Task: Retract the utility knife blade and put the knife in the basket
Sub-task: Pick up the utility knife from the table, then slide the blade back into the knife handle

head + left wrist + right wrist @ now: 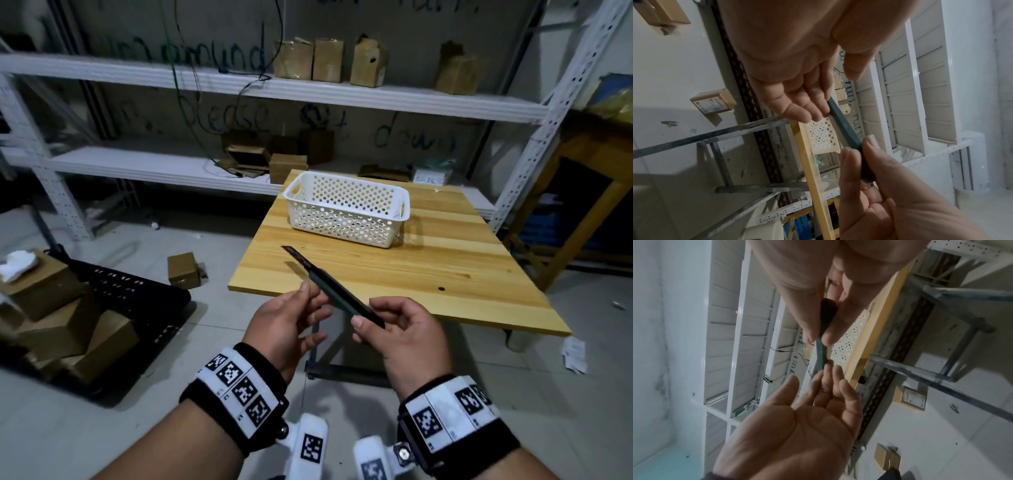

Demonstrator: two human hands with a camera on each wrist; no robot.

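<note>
Dim indoor light from above; the table (pixel 428 274) is the brightest surface in the head view, and the basket (pixel 346 209) casts a soft shadow to its right. Shelf posts bow at the wide-angle edges. Both wrist views are soft, with palms close to the lens blurred.

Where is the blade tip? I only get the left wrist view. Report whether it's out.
Observer: Head view: the blade is out of the utility knife, pointing away from the person.
Operator: Check inside the basket.
Observer: The basket stands open side up on the table, and nothing shows inside it.
</note>
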